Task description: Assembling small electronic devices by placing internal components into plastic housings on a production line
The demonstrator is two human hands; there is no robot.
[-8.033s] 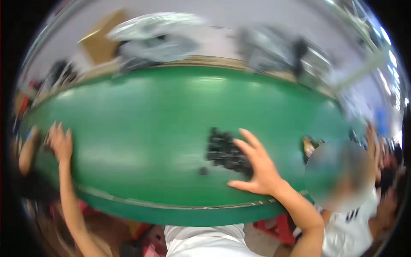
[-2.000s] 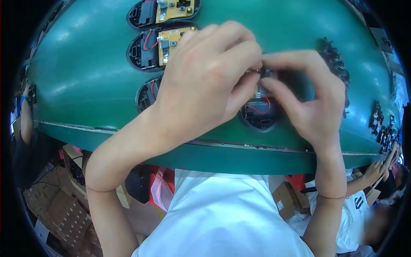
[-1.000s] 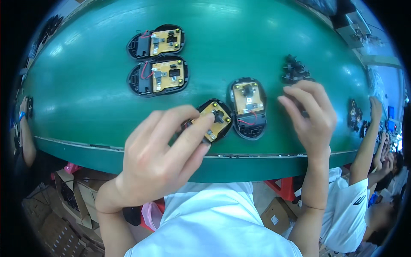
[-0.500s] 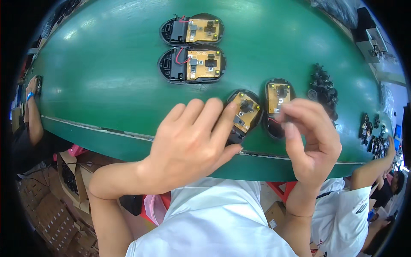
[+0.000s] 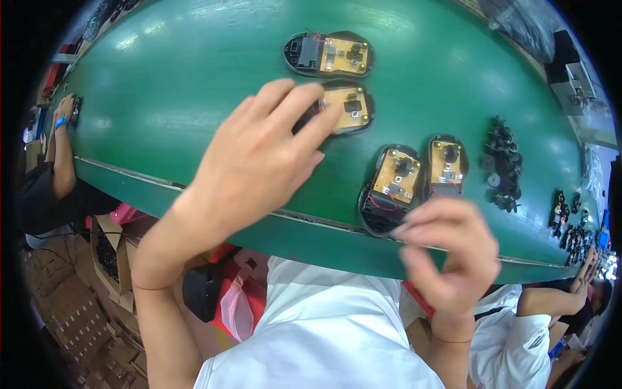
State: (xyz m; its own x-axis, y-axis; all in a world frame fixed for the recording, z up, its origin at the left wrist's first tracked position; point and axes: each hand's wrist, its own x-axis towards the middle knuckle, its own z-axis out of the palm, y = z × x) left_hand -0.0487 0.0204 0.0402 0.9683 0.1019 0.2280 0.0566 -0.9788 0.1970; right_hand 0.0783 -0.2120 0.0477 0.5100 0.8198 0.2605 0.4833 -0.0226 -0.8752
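Green is the table (image 5: 194, 117), and its smooth bare surface probably lets the shells slide easily. One far shell (image 5: 329, 54) lies alone, board upward, perhaps so that its parts can be reached. The left hand (image 5: 256, 152) covers one end of the second shell (image 5: 353, 107); its fingers bend over it, but whether they grip, I cannot tell. Closer to the edge, the tilted shell (image 5: 394, 178) lies beside the right shell (image 5: 447, 162), likely for short reach. The right hand (image 5: 457, 249) is blurred near their lower ends, its fingers half curled, a gap before the thumb, nothing visible between; touching is unclear. Black parts (image 5: 502, 168) lie in a heap to the right, seemingly convenient for that hand.
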